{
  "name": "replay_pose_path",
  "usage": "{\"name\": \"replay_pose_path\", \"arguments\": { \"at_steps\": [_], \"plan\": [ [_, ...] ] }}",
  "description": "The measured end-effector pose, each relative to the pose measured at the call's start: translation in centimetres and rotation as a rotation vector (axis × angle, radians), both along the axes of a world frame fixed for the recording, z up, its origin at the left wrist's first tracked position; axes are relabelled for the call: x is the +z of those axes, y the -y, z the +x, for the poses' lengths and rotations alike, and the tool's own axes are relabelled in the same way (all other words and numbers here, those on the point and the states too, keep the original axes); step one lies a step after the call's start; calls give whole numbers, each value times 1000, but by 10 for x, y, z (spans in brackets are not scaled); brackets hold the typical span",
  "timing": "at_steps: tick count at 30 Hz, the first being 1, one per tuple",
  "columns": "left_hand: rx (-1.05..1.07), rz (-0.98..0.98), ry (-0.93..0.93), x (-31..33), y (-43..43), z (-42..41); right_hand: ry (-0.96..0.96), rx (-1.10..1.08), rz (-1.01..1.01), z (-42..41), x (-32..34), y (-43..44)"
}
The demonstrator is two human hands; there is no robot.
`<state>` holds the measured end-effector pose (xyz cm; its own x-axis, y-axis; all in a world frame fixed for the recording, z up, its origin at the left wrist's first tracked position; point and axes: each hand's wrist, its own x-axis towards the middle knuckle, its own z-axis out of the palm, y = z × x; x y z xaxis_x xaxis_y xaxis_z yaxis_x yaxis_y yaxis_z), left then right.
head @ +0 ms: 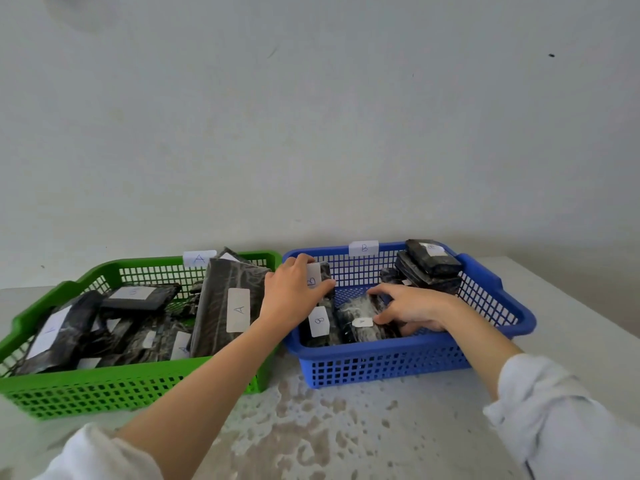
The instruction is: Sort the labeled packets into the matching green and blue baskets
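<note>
In the blue basket (512, 320) at the bench's far edge, the left hand (294, 292) grips an upright B packet (320, 278) by its left wall; the right hand (408, 306) curls round a flat packet (360, 323) pointing front-to-back

A green basket (138, 374) at nine o'clock and a blue basket (381, 362) at three o'clock hold black, grey-streaked packets (213, 296) with white labels (238, 310), on a white table (346, 431) mottled brown at six o'clock.
</note>
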<state>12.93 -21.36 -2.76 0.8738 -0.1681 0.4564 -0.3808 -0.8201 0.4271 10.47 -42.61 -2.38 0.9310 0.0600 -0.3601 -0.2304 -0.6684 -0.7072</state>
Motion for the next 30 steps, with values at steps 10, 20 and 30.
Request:
{"name": "replay_pose_path", "arguments": {
  "at_steps": [10,20,30],
  "plan": [
    [-33,-36,2,2,-1,-4,16,159,-345,2,4,6],
    [-257,-180,-7,11,-6,-8,313,15,463,6,26,-45],
    [-119,4,55,16,-14,-8,395,-234,430,7,31,-25]
  ]
}}
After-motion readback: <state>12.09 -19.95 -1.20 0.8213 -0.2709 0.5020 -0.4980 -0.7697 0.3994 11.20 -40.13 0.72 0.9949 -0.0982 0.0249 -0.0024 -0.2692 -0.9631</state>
